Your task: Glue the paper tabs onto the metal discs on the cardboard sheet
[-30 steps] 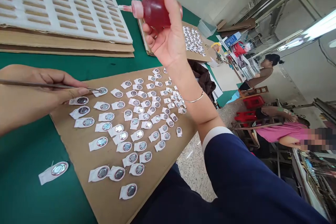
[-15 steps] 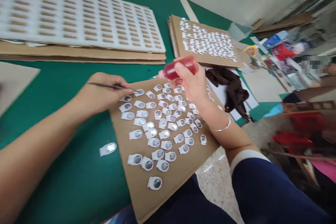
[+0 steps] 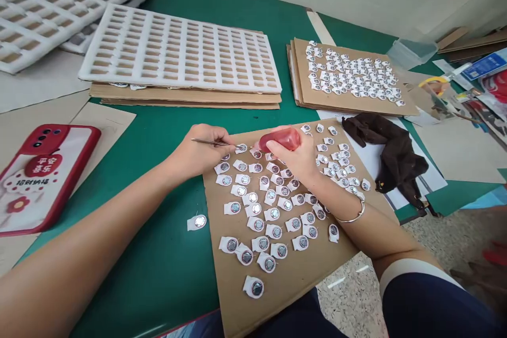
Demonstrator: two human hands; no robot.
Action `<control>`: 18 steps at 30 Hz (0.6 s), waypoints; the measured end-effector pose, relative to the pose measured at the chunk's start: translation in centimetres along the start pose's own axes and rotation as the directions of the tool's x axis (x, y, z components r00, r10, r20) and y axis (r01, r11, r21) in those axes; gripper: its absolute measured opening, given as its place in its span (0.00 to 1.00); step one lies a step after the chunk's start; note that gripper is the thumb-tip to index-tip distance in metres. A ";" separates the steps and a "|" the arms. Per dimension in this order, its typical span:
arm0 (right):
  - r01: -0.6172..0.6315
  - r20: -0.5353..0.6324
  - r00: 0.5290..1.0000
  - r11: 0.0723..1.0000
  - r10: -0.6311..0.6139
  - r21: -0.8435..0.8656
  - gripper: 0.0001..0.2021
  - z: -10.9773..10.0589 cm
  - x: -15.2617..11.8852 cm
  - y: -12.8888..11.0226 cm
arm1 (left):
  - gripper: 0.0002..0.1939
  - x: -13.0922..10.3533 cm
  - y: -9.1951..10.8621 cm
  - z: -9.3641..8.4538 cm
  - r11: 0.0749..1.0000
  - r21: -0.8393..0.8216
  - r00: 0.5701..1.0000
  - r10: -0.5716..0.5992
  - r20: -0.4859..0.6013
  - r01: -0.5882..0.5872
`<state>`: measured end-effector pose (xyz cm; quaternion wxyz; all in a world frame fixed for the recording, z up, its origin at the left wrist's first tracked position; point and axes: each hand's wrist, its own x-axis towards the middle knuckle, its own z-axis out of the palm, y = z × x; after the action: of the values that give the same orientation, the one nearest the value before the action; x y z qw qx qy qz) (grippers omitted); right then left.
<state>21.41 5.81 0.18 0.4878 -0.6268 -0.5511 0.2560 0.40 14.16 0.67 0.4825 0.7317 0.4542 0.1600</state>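
My left hand [image 3: 208, 149] pinches thin metal tweezers [image 3: 208, 141], their tips at a small white tab with a round metallic disc [image 3: 241, 148] near the board's far left corner. My right hand [image 3: 297, 156] is wrapped round a red squeeze bottle [image 3: 283, 139]. The bottle lies tilted, its pale nozzle pointing left, close to the tweezer tips; whether it touches the disc I cannot tell. Under both hands is a cardboard sheet [image 3: 309, 274] bearing many such tabbed discs in loose rows. One more tabbed disc [image 3: 197, 222] lies on the green table left of the sheet.
White foam trays [image 3: 182, 53] with rectangular slots rest on cardboard at the back left. Another cardboard stack [image 3: 299, 82] with tabbed discs stands at the back right. A phone [image 3: 51, 174] lies left; a dark cloth [image 3: 400, 153] and yellow-handled scissors [image 3: 433, 84] lie right.
The view has swung left, bringing the phone into sight. My right hand has brought the bottle's nozzle down and closer to the tweezer tips. Both hands keep their holds.
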 end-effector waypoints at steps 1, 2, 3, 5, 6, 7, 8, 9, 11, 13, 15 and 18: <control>0.001 -0.001 1.000 1.000 -0.001 -0.006 0.16 0.0 0.0 0.0 | 0.09 0.0 0.0 0.0 1.000 -0.002 1.000 0.001 -0.001 -0.001; 0.005 -0.004 1.000 1.000 -0.005 -0.009 0.16 0.0 0.0 0.0 | 0.09 -0.1 0.0 0.0 1.000 -0.004 1.000 0.001 -0.001 -0.001; 0.011 -0.008 1.000 1.000 -0.011 -0.010 0.16 0.0 0.0 0.0 | 0.09 -0.1 0.0 0.0 1.000 -0.007 1.000 0.000 0.001 0.000; 0.021 -0.008 1.000 1.000 -0.021 -0.005 0.16 0.0 0.0 0.1 | 0.08 -0.1 0.1 0.0 1.000 -0.013 1.000 -0.002 0.007 0.002; 0.024 -0.004 1.000 1.000 -0.024 0.001 0.16 0.0 0.0 0.1 | 0.09 -0.1 0.2 -0.1 1.000 -0.012 1.000 -0.002 0.007 0.002; 0.025 0.001 1.000 1.000 -0.025 0.006 0.16 0.0 0.0 0.1 | 0.09 -0.1 0.3 -0.1 1.000 -0.007 1.000 -0.003 0.005 0.003; 0.025 0.008 1.000 1.000 -0.025 0.009 0.16 0.0 0.0 0.2 | 0.09 -0.1 0.4 -0.1 1.000 -0.001 1.000 -0.002 0.002 0.002; 0.024 0.013 1.000 1.000 -0.024 0.010 0.16 0.0 0.0 0.2 | 0.09 -0.1 0.5 -0.1 1.000 0.007 1.000 -0.001 0.001 0.001; 0.019 0.024 1.000 1.000 -0.020 0.005 0.16 0.0 0.0 0.3 | 0.09 -0.2 0.6 -0.1 1.000 0.016 1.000 0.004 -0.004 -0.004; 0.016 0.036 0.999 1.000 -0.016 -0.001 0.16 0.0 0.0 0.4 | 0.09 -0.2 0.6 -0.1 1.000 0.015 1.000 0.009 0.000 -0.009; 0.018 0.041 0.999 1.000 -0.018 -0.001 0.16 0.1 0.0 0.4 | 0.09 -0.3 0.5 -0.2 1.000 0.012 1.000 0.017 0.003 -0.017; 0.024 0.039 0.999 1.000 -0.025 0.006 0.16 0.1 0.0 0.4 | 0.08 -0.2 0.3 -0.2 1.000 0.013 1.000 0.027 0.002 -0.027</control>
<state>21.48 5.85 -0.27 0.4818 -0.6133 -0.5675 0.2639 0.35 14.04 1.08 0.4760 0.7410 0.4449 0.1627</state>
